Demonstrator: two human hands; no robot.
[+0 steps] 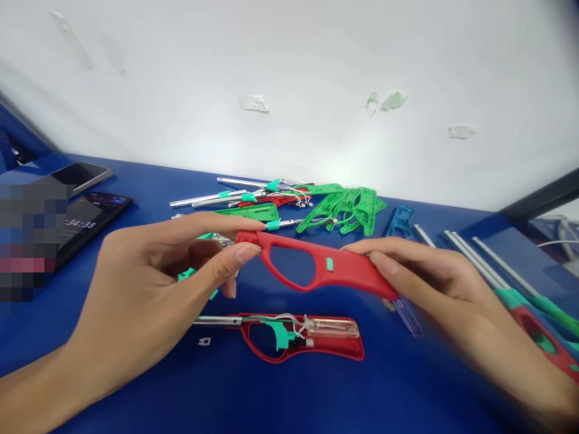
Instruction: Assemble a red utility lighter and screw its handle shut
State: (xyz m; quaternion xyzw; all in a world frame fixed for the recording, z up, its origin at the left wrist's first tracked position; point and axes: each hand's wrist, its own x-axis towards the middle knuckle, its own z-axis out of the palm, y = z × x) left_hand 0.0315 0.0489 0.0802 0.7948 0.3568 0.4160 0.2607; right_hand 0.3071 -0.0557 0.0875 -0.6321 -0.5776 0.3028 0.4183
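While our left hand (pixel 149 295) and right hand (pixel 441 283) pinch its ends, the looped red plastic shell (pixel 346 270) runs roughly parallel above the wire-filled red plastic half-shell (pixel 337 346).

A single head-worn camera looks forward and down from above and behind the grip, near enough that the left hand (pixel 140 289) and right hand (pixel 434 277) span much of the width, with the red handle shell (pixel 350 270) between them close to the centre. Below and around the grip it takes in the blue tabletop (pixel 271 398); beyond the grip, it faces the white wall (pixel 312 48) almost squarely.
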